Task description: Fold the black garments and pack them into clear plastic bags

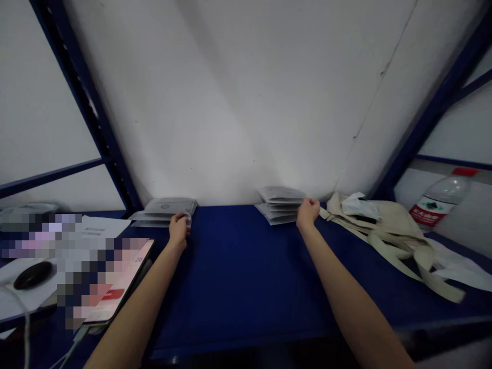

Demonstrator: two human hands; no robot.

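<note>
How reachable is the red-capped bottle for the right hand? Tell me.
Probably yes, with a stretch to the right. The right hand is at the edge of the right stack of flat packets; the cloth bag lies between it and the bottle, but looks low enough to reach over.

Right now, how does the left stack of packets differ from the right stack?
The left stack sits lower; the right stack rises higher.
The left stack shows fewer layered edges, while the right stack shows several, one above another.
The left stack is nearer the phone; the right stack is nearer the cloth bag.
Both look pale grey and lie flat on the blue table.
</note>
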